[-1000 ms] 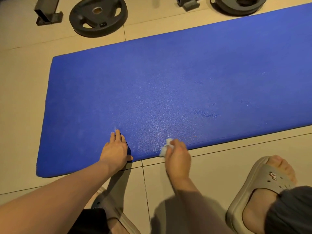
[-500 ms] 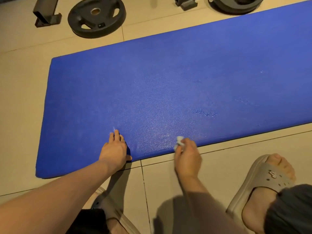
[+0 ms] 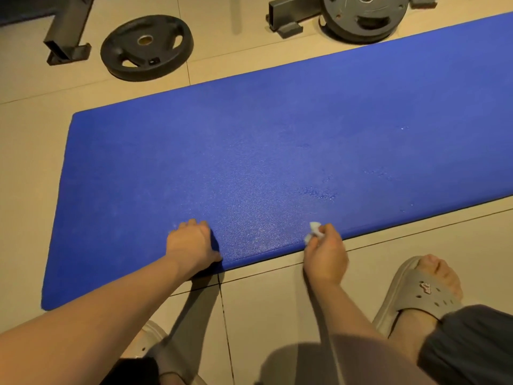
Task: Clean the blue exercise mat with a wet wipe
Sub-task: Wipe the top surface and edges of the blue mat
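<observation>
blue mat (image 3: 277, 148): pebbled, damp sheen at 6 o'clock edge. my right hand (image 3: 326, 255) fingers pinch the crumpled white wipe (image 3: 313, 229) there; left hand (image 3: 190, 245) fingers together, pressing mat.

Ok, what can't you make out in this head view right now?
Head view only:
blue mat: right end cut off by the frame edge.
wet wipe: mostly hidden inside the right hand; its soiling is too small to judge.
left hand: fingers foreshortened, flat or curled unclear.
far weight plate: top cut off by the upper edge.
</observation>
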`<state>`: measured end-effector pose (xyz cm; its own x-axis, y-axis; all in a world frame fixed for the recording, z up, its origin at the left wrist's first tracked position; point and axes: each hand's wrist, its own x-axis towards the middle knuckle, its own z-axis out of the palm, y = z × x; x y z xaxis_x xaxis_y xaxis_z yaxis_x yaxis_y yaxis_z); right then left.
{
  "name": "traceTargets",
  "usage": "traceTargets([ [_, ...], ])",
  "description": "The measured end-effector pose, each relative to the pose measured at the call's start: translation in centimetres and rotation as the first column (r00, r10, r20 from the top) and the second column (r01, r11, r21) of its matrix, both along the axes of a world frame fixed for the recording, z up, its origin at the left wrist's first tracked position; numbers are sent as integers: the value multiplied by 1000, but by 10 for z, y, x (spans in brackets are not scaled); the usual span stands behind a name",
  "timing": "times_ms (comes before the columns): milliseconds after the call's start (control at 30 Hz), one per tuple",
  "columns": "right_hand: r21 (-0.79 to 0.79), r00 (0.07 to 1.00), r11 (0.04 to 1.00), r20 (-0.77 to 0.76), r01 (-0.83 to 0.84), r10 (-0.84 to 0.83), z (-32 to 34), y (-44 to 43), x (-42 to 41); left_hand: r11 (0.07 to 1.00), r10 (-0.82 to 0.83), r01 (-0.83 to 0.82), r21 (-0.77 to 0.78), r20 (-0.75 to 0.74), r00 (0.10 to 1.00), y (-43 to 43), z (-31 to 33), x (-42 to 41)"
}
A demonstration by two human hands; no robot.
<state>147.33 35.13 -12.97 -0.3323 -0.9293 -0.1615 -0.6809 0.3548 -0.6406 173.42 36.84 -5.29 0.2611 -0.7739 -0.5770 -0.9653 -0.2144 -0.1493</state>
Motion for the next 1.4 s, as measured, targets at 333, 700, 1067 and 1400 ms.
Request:
traceTargets([
  [333, -33, 991, 991, -42, -127, 125, -3, 3, -19, 991, -131, 127, -45, -101, 986, -48, -16, -31],
  [700, -24, 973, 973, 11, -229, 229, 7, 19, 22, 997, -69, 69, 45, -17, 997, -62, -25, -55],
  [1067, 35, 976, 989, -165, 146, -138, 8, -61, -77, 995, -91, 92, 41, -30, 995, -61, -26, -51],
  [1400, 55, 938, 963, -215, -265, 271, 26, -27, -32, 995, -87, 88, 45, -21, 996, -63, -22, -57],
])
